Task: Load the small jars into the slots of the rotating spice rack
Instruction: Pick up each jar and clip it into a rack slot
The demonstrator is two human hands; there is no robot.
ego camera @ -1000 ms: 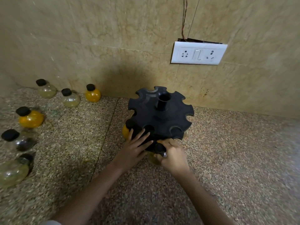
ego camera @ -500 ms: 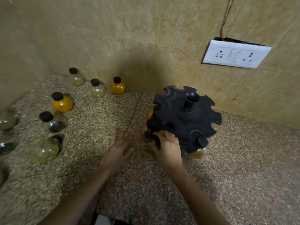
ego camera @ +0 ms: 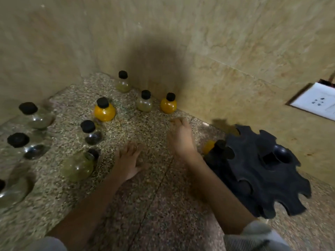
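Evidently a fetching step: left hand (ego camera: 126, 160) and right hand (ego camera: 181, 138), both loose-fingered and empty, reach over the bench (ego camera: 145, 205) toward jars (ego camera: 144, 104) standing left of the rack (ego camera: 253, 171). Next, I'd judge, comes gripping one, probably the orange jar (ego camera: 168, 105).

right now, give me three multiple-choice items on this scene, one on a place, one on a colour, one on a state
1. The rack stands:
A) left of the loose jars
B) right of them
C) behind them

2. The caps are:
A) white
B) black
C) red

3. The right hand holds:
A) a jar
B) the rack
C) nothing

1 B: the rack is at the right, the loose jars at the left.
2 B: every cap in view is black.
3 C: nothing is in its fingers.
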